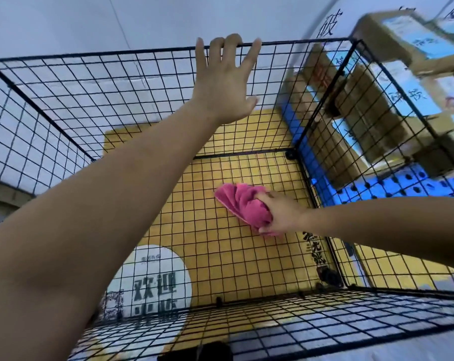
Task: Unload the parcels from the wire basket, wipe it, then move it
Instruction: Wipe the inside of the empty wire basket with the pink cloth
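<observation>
The black wire basket (95,82) fills the view, with no parcels inside it. My left hand (224,82) reaches across to the far top rim, where two fingers curl over the wire and the others lie straight. My right hand (280,212) is down inside the basket and grips a bunched pink cloth (240,201), pressing it against the wire bottom. Cardboard parcels (372,108) with blue-and-white labels are stacked outside the basket on the right.
The basket stands on a yellow floor mat (220,251) with a white round patch of printed characters (153,280). The parcels rest on a blue perforated pallet (408,186). A white wall (90,22) runs behind the basket.
</observation>
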